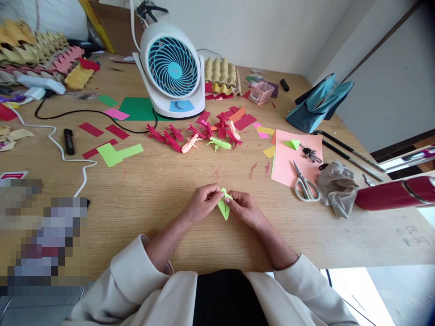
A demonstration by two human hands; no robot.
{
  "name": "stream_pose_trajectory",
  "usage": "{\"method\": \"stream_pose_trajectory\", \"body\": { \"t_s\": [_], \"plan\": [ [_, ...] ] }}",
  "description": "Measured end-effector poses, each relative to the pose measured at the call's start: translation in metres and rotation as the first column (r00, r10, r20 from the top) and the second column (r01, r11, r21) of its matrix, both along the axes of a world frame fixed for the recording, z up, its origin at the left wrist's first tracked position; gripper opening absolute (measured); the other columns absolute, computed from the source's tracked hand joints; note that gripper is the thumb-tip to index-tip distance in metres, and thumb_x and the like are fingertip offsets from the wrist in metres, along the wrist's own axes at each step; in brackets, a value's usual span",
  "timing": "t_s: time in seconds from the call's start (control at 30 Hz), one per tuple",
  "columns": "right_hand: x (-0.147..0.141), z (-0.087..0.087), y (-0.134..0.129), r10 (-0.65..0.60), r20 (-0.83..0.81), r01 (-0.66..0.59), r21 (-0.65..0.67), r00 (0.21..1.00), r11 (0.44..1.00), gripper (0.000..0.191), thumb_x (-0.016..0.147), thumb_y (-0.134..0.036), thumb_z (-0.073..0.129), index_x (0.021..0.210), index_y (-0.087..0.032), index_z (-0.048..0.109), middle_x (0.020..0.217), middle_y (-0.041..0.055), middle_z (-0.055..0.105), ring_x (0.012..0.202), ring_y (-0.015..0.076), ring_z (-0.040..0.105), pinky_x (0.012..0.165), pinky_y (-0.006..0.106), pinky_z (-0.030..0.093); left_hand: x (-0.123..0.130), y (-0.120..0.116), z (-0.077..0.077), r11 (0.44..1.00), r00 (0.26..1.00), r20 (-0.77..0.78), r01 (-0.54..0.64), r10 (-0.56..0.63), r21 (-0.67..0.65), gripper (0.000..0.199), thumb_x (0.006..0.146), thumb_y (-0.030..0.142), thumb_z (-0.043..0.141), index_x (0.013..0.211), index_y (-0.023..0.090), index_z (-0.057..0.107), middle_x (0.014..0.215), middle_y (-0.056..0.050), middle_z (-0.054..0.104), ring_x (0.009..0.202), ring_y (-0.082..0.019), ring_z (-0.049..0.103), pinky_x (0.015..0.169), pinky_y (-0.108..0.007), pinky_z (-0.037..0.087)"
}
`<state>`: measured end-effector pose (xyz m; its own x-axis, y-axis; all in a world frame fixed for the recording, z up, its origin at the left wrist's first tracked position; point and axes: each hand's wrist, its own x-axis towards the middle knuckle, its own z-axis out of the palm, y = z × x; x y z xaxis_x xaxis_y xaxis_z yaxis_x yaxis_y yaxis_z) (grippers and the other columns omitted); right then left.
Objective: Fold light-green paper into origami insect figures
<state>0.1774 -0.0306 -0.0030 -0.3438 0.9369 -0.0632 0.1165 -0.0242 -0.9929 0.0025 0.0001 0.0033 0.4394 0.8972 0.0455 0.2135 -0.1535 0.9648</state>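
Between my two hands is a small light-green folded paper (224, 209), its pointed end toward me. My left hand (205, 201) pinches its left edge between thumb and fingers. From the other side my right hand (245, 207) grips it, the thumb pressed on the upper part. Both hands are close to the wooden table (163, 226); whether the paper touches the wood I cannot tell. Beyond them stands a cluster of folded paper figures, mostly red (172, 141), with a peach figure (190, 143) and a light-green figure (219, 144) among them.
A white fan (173, 72) stands at the back. Light-green paper scraps (110, 155) and a black marker (69, 141) lie left. To the right are peach paper sheets (283, 167), scissors (306, 186), keys (311, 155), a grey cloth (337, 188) and a red bottle (390, 194).
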Motion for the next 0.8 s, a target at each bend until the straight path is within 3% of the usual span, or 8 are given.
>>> {"method": "stream_pose_trajectory", "body": {
  "t_s": [0.4, 0.8],
  "plan": [
    [0.0008, 0.0, -0.001, 0.006, 0.013, -0.006, 0.011, 1.0, 1.0, 0.041, 0.09, -0.048, 0.059, 0.065, -0.018, 0.047, 0.061, -0.0046, 0.041, 0.057, 0.0091, 0.036, 0.055, 0.023, 0.029, 0.0007, -0.0011, -0.0006, 0.999, 1.0, 0.0, 0.008, -0.008, -0.041, 0.034, 0.088, 0.037, 0.054, 0.062, 0.017, 0.043, 0.059, 0.006, 0.033, 0.056, -0.009, 0.03, 0.052, -0.023, 0.025],
    [-0.0002, 0.0016, -0.0016, -0.017, 0.048, 0.016, 0.016, 0.999, 1.0, 0.047, 0.089, -0.056, 0.058, 0.064, -0.018, 0.047, 0.059, -0.0042, 0.043, 0.056, 0.0095, 0.037, 0.054, 0.024, 0.03, 0.0017, -0.0015, 0.0008, 0.999, 0.999, -0.018, 0.034, -0.034, 0.006, 0.032, 0.086, 0.031, 0.053, 0.061, 0.018, 0.038, 0.059, 0.006, 0.033, 0.055, -0.008, 0.03, 0.05, -0.022, 0.024]
  ]
}}
